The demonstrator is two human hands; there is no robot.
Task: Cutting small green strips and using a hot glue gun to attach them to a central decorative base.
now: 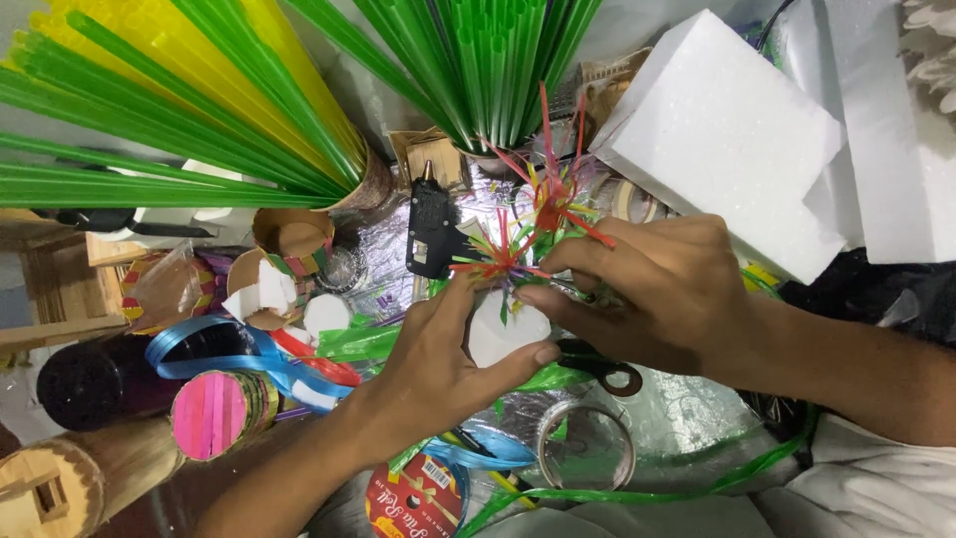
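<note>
1. The left hand (pixel 438 359) comes in from the lower left and cups a small white foam piece (pixel 503 329) from below; its thumb runs up the piece's left side and its fingers (pixel 538 354) are curled shut under the lower right edge.
2. The right hand (pixel 662 299) reaches in from the right, its fingertips pinched together just above the foam piece, at the base of a spray of thin red and green strips (pixel 533 234).
3. The relation that counts: the spray stands on top of the foam piece and fans up and away from both hands, toward the far side of the table. The foam lies directly below and slightly left of the right fingertips, touching or nearly touching them.
4. Both hands meet at the piece; the right one is nearer the strips, the left one bears the foam.
5. Just behind stands a black glue gun (pixel 431 224), nozzle pointing away. A large white foam block (pixel 727 139) lies to the right, black-handled scissors (pixel 602 367) under the right hand, and a clear tape roll (pixel 586 445) near the front.
</note>
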